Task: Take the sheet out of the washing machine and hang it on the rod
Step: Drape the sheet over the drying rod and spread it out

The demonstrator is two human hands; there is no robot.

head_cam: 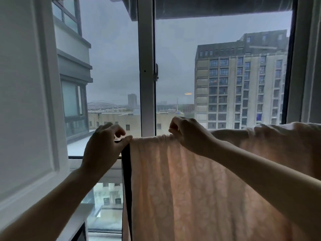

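A pale pink patterned sheet (182, 185) with a dark border down its left edge hangs over a rod in front of the window. The rod lies hidden under the fabric; only a short dark stub (117, 141) shows by my left thumb. My left hand (104, 145) pinches the sheet's top left corner, thumb against the fabric, fingers curled. My right hand (187, 134) grips the gathered top fold a little to the right. Further right the sheet bunches up along the rod (278, 134).
A large window with a white centre mullion (146, 66) and a latch (156, 72) stands right behind the sheet. A white panelled door or shutter (26, 101) fills the left side. Buildings show outside through the glass.
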